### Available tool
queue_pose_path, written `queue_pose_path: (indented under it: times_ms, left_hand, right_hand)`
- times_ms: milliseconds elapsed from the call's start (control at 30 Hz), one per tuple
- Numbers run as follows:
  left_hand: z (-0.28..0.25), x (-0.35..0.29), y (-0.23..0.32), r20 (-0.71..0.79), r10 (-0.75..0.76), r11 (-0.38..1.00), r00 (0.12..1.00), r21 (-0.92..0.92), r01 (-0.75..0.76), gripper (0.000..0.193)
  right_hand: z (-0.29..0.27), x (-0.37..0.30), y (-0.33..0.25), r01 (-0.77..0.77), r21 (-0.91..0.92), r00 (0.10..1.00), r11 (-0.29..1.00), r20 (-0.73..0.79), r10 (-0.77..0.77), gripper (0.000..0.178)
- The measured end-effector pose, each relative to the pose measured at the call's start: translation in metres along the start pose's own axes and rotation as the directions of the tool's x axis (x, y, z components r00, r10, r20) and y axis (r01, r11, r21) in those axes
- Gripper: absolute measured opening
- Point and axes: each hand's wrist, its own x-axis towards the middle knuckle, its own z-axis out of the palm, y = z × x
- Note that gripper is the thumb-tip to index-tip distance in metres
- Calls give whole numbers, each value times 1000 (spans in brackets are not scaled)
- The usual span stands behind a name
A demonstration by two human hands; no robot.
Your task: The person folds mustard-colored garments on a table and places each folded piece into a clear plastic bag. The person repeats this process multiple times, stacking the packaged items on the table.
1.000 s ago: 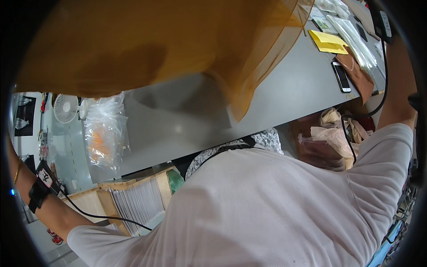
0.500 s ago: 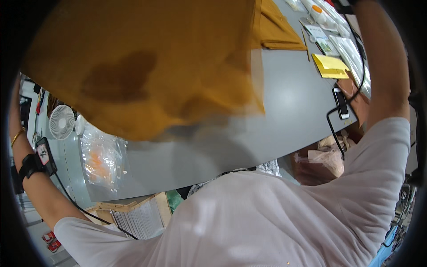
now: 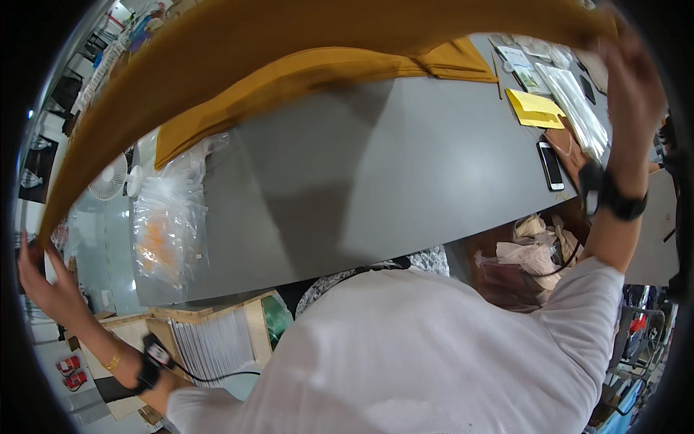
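A wide mustard-brown cloth (image 3: pixel 311 25) is stretched in an arch above the far side of the grey table (image 3: pixel 412 145). At the far left my left hand (image 3: pixel 54 282) is closed on one end of it, held between thumb and fingers. My right hand (image 3: pixel 635 83), raised at the upper right and blurred by motion, grips the other end. Mustard fabric (image 3: pixel 463 61) also lies on the table's far edge beneath the arch; whether it is the same piece I cannot tell.
Clear plastic bags (image 3: pixel 170 224) and a white fan (image 3: pixel 110 177) are on the left. A phone (image 3: pixel 551 166), yellow paper (image 3: pixel 535 108) and plastic sleeves (image 3: pixel 575 108) lie on the right. Below the table edge are a wooden box of white sheets (image 3: pixel 213 347) and pale cloth scraps (image 3: pixel 531 253).
The cloth, which hung broadly over the table, has swung up and away into a narrow arch, baring the grey tabletop. Both hands have come down and into view.
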Motion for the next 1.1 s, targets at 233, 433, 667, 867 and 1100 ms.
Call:
queue_pose_path:
  times_ms: [233,433,667,867,1100]
  left_hand:
    - [-68,-149,96,332,-56,975,942,-185,123,38]
    - [-62,-248,124,704,-86,398,705,-624,672,13]
    - [77,-278,147,949,-102,-518,300,-308,798,25]
    - [227,-215,200,948,189,-423,255,-155,893,22]
    - [189,-220,216,975,152,-183,159,-131,974,56]
  right_hand:
    - [82,-156,-67,-320,245,932,915,-90,350,39]
    - [124,-236,-94,-612,158,767,775,358,533,27]
    - [186,-235,-37,-903,420,274,90,400,875,11]
    - [263,-217,87,-887,450,302,106,390,870,28]
    - [266,-217,83,-944,249,292,217,324,900,50]
